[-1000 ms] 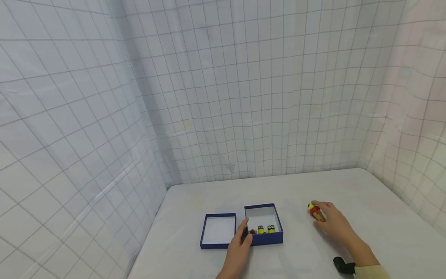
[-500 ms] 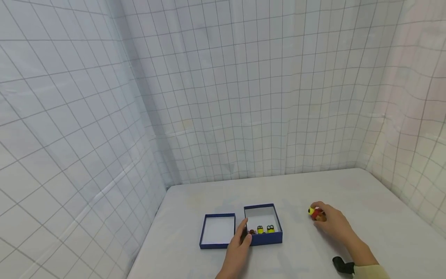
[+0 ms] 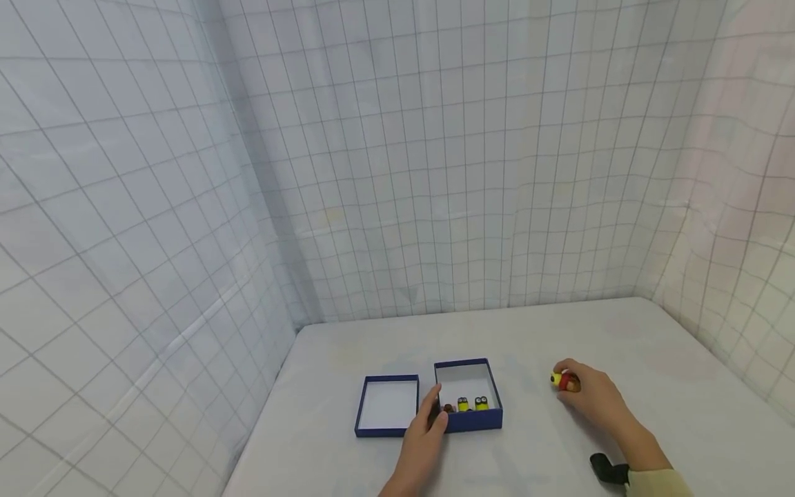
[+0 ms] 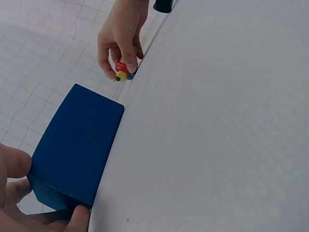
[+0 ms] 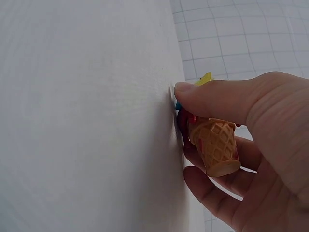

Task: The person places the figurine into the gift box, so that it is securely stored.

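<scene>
Cone toy point(image 5: 215, 144) turned in right hand point(image 3: 593, 399), left hand point(image 3: 421, 442) gripping box point(image 4: 79, 140)

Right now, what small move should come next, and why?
Probably lift the cone toy toward the deeper blue box: the right hand grips the toy outside it, the left hand holds that box, and yellow figures sit inside.

On surface point(image 3: 522, 462), tray point(image 3: 390, 378) is placed at lower centre of frame; box point(image 3: 475, 421) is set just right, figures point(image 3: 481, 404) placed inside along near side, near-left corner held by left hand point(image 3: 422, 442). Toy point(image 3: 565, 382) is held in right hand point(image 3: 595, 399), lower right, well apart from box.
</scene>
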`<state>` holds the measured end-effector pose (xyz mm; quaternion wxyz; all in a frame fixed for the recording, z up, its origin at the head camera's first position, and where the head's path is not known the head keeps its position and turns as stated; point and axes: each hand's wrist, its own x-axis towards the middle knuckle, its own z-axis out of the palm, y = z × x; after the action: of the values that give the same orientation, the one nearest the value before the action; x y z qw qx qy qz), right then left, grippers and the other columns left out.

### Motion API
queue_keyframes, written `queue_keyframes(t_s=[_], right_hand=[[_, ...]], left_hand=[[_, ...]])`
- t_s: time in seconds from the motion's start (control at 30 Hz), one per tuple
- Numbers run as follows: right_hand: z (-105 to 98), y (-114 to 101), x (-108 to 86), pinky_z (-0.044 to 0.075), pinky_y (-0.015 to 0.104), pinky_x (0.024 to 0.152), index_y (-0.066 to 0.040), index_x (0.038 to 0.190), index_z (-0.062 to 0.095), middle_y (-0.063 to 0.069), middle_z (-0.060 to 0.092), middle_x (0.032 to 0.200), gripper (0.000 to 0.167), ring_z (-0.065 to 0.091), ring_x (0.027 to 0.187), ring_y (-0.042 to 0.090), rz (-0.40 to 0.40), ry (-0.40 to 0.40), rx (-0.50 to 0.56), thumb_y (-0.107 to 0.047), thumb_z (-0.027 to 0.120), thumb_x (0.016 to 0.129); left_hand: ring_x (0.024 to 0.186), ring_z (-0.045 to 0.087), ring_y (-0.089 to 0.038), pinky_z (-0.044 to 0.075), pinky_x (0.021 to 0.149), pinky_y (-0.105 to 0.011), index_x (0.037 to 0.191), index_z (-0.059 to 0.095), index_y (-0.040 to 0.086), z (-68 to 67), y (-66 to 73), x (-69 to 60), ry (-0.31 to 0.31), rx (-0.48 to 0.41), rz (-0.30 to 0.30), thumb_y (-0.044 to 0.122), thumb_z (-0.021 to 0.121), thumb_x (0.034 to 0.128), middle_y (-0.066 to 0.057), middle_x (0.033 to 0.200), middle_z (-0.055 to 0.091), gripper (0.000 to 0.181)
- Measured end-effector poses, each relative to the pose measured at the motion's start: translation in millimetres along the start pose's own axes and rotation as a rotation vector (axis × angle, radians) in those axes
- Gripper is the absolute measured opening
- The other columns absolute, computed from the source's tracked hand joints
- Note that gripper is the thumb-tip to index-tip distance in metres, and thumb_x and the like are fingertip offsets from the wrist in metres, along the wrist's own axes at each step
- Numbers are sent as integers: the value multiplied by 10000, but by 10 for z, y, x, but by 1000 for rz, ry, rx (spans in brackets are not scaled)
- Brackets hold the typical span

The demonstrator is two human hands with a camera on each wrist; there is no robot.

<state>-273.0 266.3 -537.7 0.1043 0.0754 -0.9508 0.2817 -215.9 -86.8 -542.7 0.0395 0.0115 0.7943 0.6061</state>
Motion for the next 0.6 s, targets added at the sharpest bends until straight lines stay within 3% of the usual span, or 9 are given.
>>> queue_keyframes(t_s=[0.2, 0.6], right_hand=[[11, -9, 9, 535, 558, 797, -128, 1176, 648, 136, 689, 1103, 453, 643, 976, 327, -22, -3, 2, -139, 865, 778], [16, -64, -16, 544, 547, 791, -98, 1353, 588, 133, 669, 1100, 612, 634, 954, 306, -30, -10, -1, -126, 846, 799]], left_hand=[[1473, 245, -437, 250, 1139, -666, 1537, 395, 399, -14, 4, -4, 3, 15, -8, 333, 533, 1046, -120, 1615, 325, 514], [1468, 254, -447, 259, 1130, -677, 1538, 390, 403, -5, 34, -23, 8, 33, -15, 316, 523, 1050, -125, 1612, 331, 514]])
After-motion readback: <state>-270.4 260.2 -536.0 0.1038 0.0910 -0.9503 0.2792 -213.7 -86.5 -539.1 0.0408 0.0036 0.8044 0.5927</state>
